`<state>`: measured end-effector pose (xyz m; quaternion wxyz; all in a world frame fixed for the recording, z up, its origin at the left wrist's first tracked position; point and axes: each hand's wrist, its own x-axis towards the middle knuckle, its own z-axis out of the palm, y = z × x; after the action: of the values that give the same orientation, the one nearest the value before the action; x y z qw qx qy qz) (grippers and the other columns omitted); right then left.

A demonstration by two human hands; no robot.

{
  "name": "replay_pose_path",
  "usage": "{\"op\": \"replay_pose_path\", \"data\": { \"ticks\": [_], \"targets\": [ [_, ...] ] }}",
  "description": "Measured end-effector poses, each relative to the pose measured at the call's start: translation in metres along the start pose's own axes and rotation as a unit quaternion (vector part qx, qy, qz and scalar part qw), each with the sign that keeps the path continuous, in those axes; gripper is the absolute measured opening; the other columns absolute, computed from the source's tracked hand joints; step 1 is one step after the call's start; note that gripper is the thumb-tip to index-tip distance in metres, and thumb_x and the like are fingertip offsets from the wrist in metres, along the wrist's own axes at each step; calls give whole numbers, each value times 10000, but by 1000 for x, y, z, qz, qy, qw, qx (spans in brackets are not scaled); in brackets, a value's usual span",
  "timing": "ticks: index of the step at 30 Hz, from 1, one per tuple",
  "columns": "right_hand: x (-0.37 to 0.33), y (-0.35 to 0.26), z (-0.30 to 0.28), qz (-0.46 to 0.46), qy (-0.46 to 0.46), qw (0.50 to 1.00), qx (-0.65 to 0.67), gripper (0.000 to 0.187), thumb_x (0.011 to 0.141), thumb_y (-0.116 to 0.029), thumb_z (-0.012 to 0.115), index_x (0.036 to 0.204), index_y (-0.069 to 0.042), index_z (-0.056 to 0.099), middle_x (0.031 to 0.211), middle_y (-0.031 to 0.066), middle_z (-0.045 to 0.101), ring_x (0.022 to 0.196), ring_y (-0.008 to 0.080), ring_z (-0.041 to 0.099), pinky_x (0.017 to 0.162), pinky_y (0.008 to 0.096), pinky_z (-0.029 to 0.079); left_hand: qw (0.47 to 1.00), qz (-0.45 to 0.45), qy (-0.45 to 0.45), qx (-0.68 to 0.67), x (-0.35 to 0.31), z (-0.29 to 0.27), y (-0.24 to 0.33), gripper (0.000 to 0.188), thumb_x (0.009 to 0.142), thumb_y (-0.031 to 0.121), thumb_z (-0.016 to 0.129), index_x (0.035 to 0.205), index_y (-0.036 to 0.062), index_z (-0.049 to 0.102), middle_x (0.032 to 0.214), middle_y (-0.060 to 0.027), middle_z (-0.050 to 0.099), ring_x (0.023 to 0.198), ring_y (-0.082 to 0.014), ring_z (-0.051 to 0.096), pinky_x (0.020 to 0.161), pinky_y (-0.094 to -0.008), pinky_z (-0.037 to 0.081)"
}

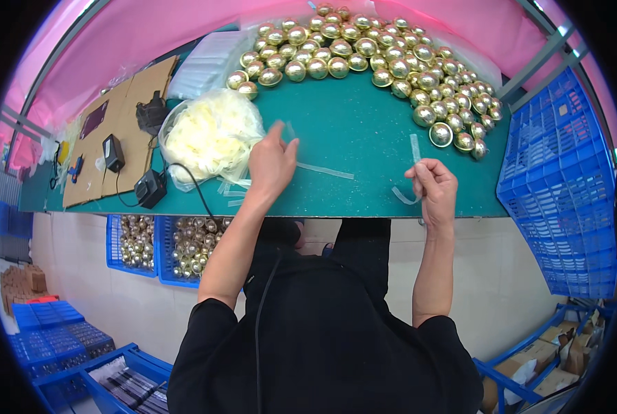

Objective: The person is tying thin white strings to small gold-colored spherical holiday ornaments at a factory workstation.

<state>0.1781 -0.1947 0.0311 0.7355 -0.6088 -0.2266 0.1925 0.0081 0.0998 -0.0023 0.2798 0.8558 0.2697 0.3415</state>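
My right hand pinches a narrow translucent ribbon strip between thumb and fingers. One end stands up above the fingertips, and a curled strip end shows below them, left of the hand. My left hand is over the table beside a clear plastic bag full of pale yellow ribbon-like material. Its thumb and forefinger are apart, with a faint blurred sliver near the tips. Right of that hand, a loose translucent strip lies flat. Several short strips lie beneath the bag's edge.
Many shiny gold balls spread across the back and right of the green table. Cardboard with black power adapters and a cable lies left. Blue crates stand right; crates of gold balls sit below the front edge.
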Motion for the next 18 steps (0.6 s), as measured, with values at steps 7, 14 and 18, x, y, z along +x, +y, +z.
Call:
{"op": "replay_pose_path", "data": {
  "ticks": [7,14,18],
  "targets": [
    [-16,-2,23,31,-84,996,-21,103,997,-114,697,963,-16,707,835,81,743,623,39,514,557,209,391,918,-122,-177,-334,-12,-4,85,419,942,226,786,1246,-48,698,791,-41,700,636,-85,567,559,-262,453],
    [-27,-2,35,80,-129,988,-25,115,989,-126,717,962,-15,707,818,66,746,648,39,554,574,207,417,823,-159,-308,-450,-6,18,92,177,972,163,760,1034,-2,740,785,-18,684,602,-42,514,524,-206,394],
    [-29,10,33,58,-132,989,-15,117,991,-117,711,1000,0,700,917,98,754,669,55,572,598,224,446,823,-158,-305,-453,-12,22,90,152,975,154,754,937,10,724,769,-7,670,596,-41,513,522,-208,393]
  ]
}}
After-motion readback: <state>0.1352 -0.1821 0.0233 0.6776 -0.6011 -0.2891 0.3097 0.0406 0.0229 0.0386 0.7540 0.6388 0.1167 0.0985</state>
